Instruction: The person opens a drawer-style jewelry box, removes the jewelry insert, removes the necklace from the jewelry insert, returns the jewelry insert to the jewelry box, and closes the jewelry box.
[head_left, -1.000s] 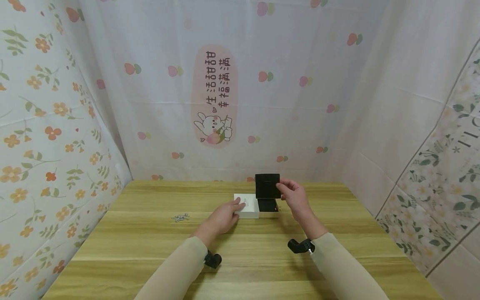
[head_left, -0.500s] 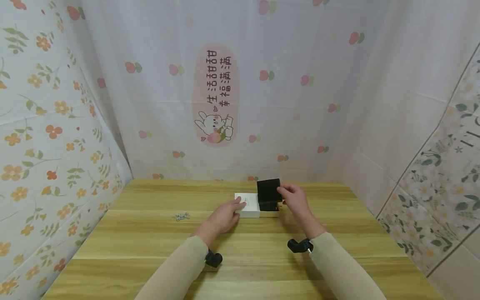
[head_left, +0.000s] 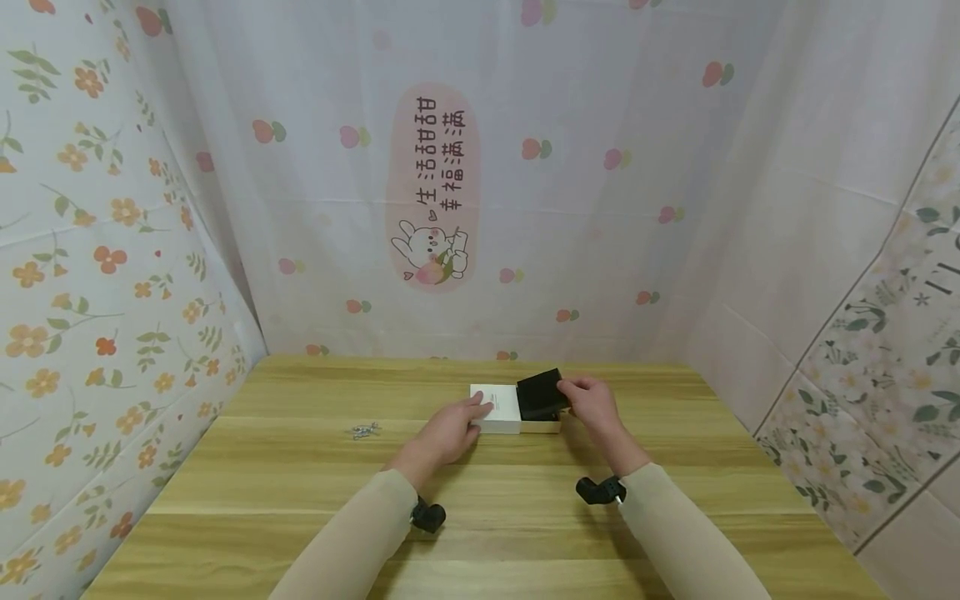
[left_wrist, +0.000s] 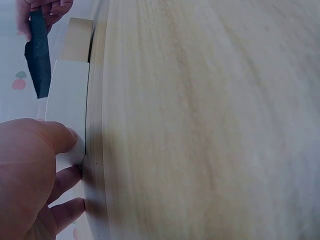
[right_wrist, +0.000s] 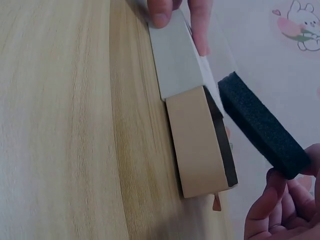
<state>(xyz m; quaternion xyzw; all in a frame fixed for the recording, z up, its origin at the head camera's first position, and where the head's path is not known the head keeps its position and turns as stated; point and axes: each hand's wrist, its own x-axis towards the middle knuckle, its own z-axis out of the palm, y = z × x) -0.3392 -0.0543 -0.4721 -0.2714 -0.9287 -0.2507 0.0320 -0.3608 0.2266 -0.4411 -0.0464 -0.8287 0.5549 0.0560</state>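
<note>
A small drawer-style box lies on the table: a white sleeve [head_left: 506, 407] with a tan inner tray [right_wrist: 197, 147] pulled partway out to the right. My left hand [head_left: 448, 427] holds the sleeve, thumb on its near side and fingers over the top. Between thumb and fingers, my right hand [head_left: 596, 406] pinches a black foam pad [head_left: 540, 395] by its right edge. The pad is tilted above the tray's opening, clear of the tray in the right wrist view. Dark lining shows along the tray's inside, but most of its interior is hidden. A short brown tab [right_wrist: 217, 202] sticks out at the tray's end.
Several small silvery metal pieces [head_left: 364, 431] lie in a little heap on the wooden table [head_left: 315, 500], left of the box. Patterned curtains [head_left: 345, 250] hang behind and at both sides of the table.
The foam pad has come down toward the tray and tipped from nearly upright to a flatter slant, my right hand lowering slightly with it. My left hand stays on the sleeve.
</note>
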